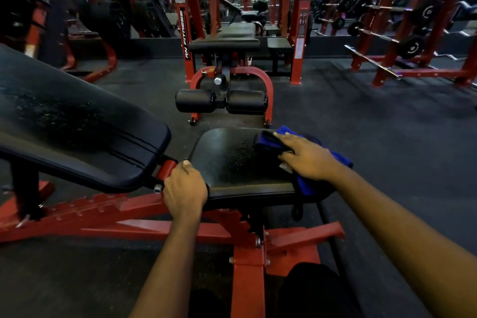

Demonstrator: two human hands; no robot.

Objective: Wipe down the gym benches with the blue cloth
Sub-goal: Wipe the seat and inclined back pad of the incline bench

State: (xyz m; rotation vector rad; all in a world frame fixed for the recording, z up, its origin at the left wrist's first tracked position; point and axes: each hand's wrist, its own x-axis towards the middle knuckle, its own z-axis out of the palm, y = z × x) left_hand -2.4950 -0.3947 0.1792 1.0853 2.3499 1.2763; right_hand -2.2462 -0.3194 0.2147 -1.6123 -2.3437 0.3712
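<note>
Pressing blue cloth (269,143) on seat pad (227,152) with flat-fingered right hand (307,157); left hand (184,188) curled round seat edge. Droplets unwiped there and on backrest pad (77,124); probably early stage.

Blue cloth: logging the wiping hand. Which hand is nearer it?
Right. The right hand lies on the blue cloth; the left hand grips the seat pad at its left edge, away from the cloth.

Left hand (185,190) and right hand (308,159) bare; short thumbnail shows on left. Forearms (165,261) bare all way to frame edge, slim, long in wide-angle view. Legs (309,289) at bottom edge in plain black fabric, two rounded dark shapes, detail lost in shadow
</note>
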